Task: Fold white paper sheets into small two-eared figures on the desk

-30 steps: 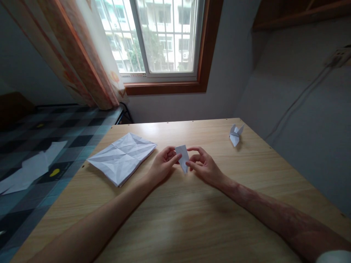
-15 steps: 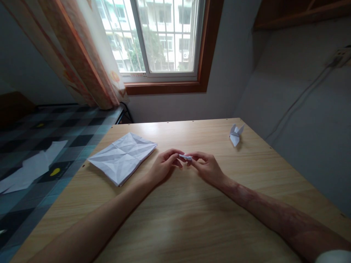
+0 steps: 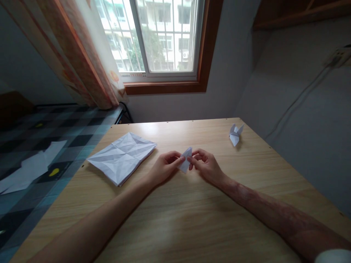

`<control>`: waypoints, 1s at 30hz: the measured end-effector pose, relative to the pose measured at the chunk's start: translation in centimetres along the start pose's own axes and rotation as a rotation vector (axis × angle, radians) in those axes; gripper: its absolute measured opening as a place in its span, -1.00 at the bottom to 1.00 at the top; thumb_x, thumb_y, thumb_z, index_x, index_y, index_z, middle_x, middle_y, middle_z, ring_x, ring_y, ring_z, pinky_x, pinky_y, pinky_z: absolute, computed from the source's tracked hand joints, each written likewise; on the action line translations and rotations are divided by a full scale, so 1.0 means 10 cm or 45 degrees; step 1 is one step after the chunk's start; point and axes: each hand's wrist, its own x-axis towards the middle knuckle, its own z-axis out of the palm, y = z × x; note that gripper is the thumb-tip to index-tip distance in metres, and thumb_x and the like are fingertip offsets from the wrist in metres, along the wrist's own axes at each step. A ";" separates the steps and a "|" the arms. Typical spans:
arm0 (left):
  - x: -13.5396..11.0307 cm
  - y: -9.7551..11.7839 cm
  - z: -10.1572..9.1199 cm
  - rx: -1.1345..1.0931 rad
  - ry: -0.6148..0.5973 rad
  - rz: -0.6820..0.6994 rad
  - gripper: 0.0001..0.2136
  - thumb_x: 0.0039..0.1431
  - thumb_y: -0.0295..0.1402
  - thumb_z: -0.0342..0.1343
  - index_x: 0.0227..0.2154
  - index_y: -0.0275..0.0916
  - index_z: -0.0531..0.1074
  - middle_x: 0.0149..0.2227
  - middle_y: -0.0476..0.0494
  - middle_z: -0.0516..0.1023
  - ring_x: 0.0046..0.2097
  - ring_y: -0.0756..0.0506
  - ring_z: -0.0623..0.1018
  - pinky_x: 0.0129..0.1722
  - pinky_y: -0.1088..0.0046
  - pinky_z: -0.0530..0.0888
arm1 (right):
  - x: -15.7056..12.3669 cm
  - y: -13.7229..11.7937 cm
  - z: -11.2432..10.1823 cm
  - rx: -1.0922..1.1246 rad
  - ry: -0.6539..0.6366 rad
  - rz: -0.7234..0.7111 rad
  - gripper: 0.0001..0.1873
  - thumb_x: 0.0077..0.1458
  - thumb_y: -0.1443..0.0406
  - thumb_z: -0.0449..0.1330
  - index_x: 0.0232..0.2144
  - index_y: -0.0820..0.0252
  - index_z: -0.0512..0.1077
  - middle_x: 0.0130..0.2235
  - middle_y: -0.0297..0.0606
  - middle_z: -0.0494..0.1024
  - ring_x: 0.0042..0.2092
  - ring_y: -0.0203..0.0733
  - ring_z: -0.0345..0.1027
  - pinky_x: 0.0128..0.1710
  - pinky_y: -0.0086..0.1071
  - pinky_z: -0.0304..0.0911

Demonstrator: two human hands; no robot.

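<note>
Pretty sure this little folded paper [image 3: 187, 153] weighs next to nothing, stiffish from its layers but easy to crease or tear, so I'd pinch it lightly by its side edges. Left hand [image 3: 166, 166] and right hand [image 3: 205, 166] both have it pinched, thumbs on the near face, over the table [image 3: 175, 219] short of the far edge. Long axis runs roughly near-to-far, upper tip leaning toward the far right corner.
</note>
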 end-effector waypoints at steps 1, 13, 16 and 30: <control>0.00 -0.01 0.00 -0.018 -0.015 -0.023 -0.60 0.40 0.04 0.28 -0.20 -0.26 0.65 -0.25 -0.13 0.65 -0.22 -0.11 0.57 -0.19 0.40 0.47 | 0.00 0.01 0.00 0.023 -0.003 -0.015 -0.55 0.28 -0.09 0.43 -0.13 0.15 0.56 -0.44 -0.32 0.66 -0.43 -0.24 0.44 -0.39 -0.38 0.28; 0.01 -0.08 -0.03 0.103 -0.036 -0.029 -0.57 0.46 0.08 0.18 -0.19 -0.27 0.57 -0.32 -0.05 0.52 -0.29 -0.06 0.44 -0.31 0.45 0.37 | 0.01 0.04 -0.01 0.087 0.000 -0.152 -0.56 0.34 0.13 0.38 0.20 -0.02 0.44 -0.22 -0.40 0.56 -0.36 -0.30 0.40 -0.34 -0.40 0.37; 0.00 -0.07 -0.02 0.105 -0.022 -0.023 -0.58 0.47 0.07 0.17 -0.22 -0.25 0.54 -0.33 -0.04 0.49 -0.29 -0.06 0.42 -0.30 0.45 0.36 | 0.01 0.04 -0.01 0.087 0.003 -0.145 -0.54 0.31 0.10 0.41 0.17 0.00 0.43 -0.21 -0.39 0.55 -0.36 -0.30 0.40 -0.35 -0.39 0.38; 0.00 -0.12 -0.05 0.048 -0.026 -0.079 -0.56 0.50 0.10 0.11 -0.27 -0.20 0.50 -0.39 -0.03 0.52 -0.34 -0.07 0.45 -0.34 0.43 0.39 | -0.01 0.01 -0.01 -0.064 0.058 -0.215 -0.49 0.28 0.07 0.46 0.17 0.04 0.45 -0.15 -0.30 0.64 -0.32 -0.24 0.47 -0.25 -0.30 0.44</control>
